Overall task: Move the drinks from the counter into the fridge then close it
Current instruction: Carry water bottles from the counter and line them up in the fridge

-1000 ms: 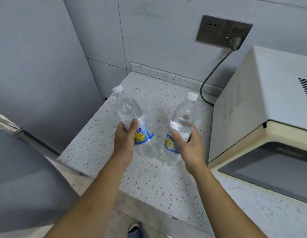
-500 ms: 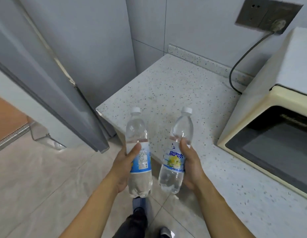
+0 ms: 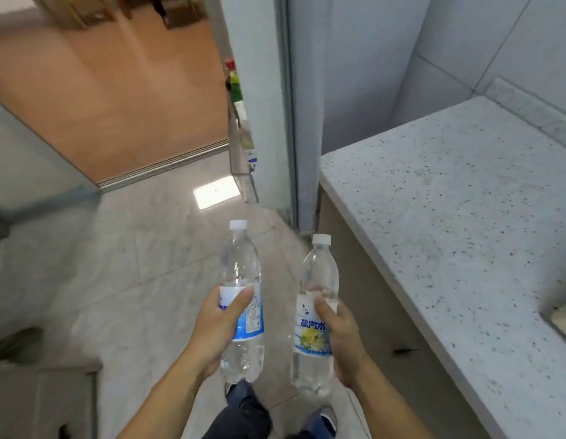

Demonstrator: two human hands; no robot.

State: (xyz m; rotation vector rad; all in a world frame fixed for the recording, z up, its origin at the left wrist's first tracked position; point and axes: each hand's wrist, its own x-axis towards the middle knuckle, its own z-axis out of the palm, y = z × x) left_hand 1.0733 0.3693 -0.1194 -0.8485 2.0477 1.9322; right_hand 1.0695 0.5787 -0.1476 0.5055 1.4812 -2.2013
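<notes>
My left hand point(image 3: 216, 331) grips a clear water bottle point(image 3: 242, 274) with a white cap and blue label, held upright over the floor. My right hand point(image 3: 340, 337) grips a second clear bottle point(image 3: 316, 280) with a white cap and a yellow-flower label, also upright. Both bottles are off the speckled counter point(image 3: 459, 217), which lies to my right. The open fridge door point(image 3: 262, 99) stands edge-on ahead, with several bottles point(image 3: 235, 87) in its door shelf. The fridge interior is hidden.
The grey fridge side point(image 3: 348, 74) stands against the counter's left end. Pale floor tiles point(image 3: 142, 264) spread ahead and left; an orange-brown floor point(image 3: 116, 83) begins past a door track. A dark cabinet corner point(image 3: 40, 397) is at lower left. My shoes show below.
I have turned left, away from the counter. Both bottles have come off the counter and now hang over the floor. The microwave has left the view and the fridge door's shelf has appeared.
</notes>
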